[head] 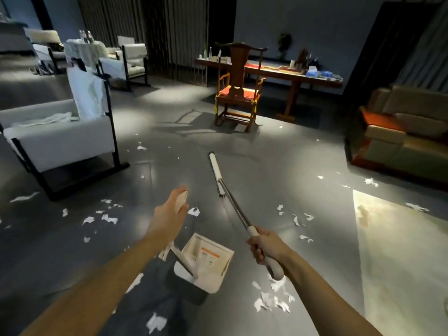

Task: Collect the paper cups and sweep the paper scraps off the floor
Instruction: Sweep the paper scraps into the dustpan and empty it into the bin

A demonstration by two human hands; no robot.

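Note:
My right hand (pixel 265 246) grips the white grip of a long-handled broom (pixel 236 207). Its white brush head (pixel 215 170) lies on the grey floor ahead of me. My left hand (pixel 169 212) holds a whitish handle end, which seems to belong to the white dustpan (pixel 206 260) standing on the floor just below it. White paper scraps lie scattered: a cluster at the left (pixel 106 217), some to the right of the broom (pixel 297 218), and a pile near my right forearm (pixel 274 299). I see no paper cup.
A white armchair (pixel 58 139) with black legs stands at the left, with more armchairs behind it. A wooden chair (pixel 238 93) and a long wooden table (pixel 291 73) are ahead. A sofa (pixel 400 141) sits at the right, beside a lit floor patch (pixel 400 251).

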